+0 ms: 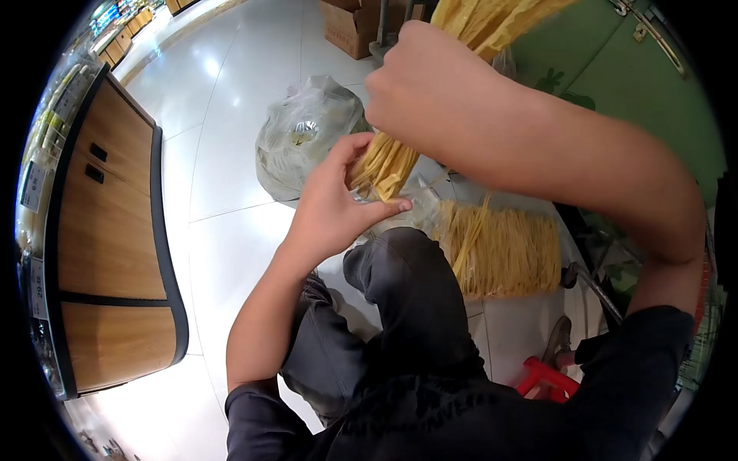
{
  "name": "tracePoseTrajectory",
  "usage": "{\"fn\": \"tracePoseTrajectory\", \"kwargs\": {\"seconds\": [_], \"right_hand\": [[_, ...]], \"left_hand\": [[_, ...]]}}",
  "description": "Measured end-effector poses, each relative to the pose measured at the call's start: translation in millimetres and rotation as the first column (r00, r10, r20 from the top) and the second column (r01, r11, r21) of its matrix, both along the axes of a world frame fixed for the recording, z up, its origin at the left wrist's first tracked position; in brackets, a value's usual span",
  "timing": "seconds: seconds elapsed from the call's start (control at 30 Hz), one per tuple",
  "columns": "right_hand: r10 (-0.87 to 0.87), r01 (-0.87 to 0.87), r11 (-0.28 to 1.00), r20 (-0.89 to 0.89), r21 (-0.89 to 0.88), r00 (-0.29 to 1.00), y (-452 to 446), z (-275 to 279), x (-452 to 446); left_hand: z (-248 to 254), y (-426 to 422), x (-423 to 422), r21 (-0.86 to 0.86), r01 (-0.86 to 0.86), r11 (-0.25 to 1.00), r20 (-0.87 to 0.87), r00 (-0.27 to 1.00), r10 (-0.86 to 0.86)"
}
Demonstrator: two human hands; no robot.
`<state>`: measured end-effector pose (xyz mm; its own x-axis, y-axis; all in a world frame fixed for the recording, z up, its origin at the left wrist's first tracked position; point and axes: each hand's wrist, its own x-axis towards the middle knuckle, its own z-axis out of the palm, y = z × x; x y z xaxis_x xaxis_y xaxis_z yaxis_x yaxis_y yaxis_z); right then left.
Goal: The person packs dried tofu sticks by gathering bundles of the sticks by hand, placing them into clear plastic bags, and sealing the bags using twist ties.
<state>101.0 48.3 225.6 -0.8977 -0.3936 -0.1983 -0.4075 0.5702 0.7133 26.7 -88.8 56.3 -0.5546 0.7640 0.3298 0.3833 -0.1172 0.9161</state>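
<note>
My right hand [419,84] is closed in a fist around a long bundle of yellow dried strips [384,165], which look like bean curd strips. The bundle's upper part fans out above the fist to the top edge of the view. At its lower end, my left hand [334,188] curls around the strips, fingers behind them and thumb stretched under the tips. Below and to the right, a wide pile of similar yellow strips [503,250] lies in clear plastic near the floor. A large translucent plastic bag [307,138] sits on the floor beyond my left hand.
A wooden cabinet [115,230] with priced goods on top stands at the left. An open cardboard box [350,27] is at the top. Green panels [615,69] and a metal cart frame are on the right. A red stool [546,380] and a shoe [559,338] appear lower right.
</note>
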Motion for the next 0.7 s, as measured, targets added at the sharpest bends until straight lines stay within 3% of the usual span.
{"fn": "tracePoseTrajectory", "kwargs": {"seconds": [0.17,0.23,0.43,0.7], "right_hand": [[-0.039,0.039,0.996,-0.003,0.078,0.999,-16,-4,-7],[-0.05,0.039,0.981,0.053,0.189,0.997,-29,0,-3],[-0.046,0.019,0.969,0.106,0.245,0.993,-50,-1,-4],[0.098,-0.061,0.973,-0.157,0.224,0.983,-49,-22,-9]], "left_hand": [[8,-8,-1,-0.017,-0.002,1.0,0.093,0.996,0.004],[6,-6,-4,0.011,0.014,1.0,0.143,0.99,-0.015],[9,-6,-4,0.037,-0.014,0.999,0.051,0.999,0.012],[15,-9,-4,0.117,-0.1,0.988,0.131,0.988,0.085]]}}
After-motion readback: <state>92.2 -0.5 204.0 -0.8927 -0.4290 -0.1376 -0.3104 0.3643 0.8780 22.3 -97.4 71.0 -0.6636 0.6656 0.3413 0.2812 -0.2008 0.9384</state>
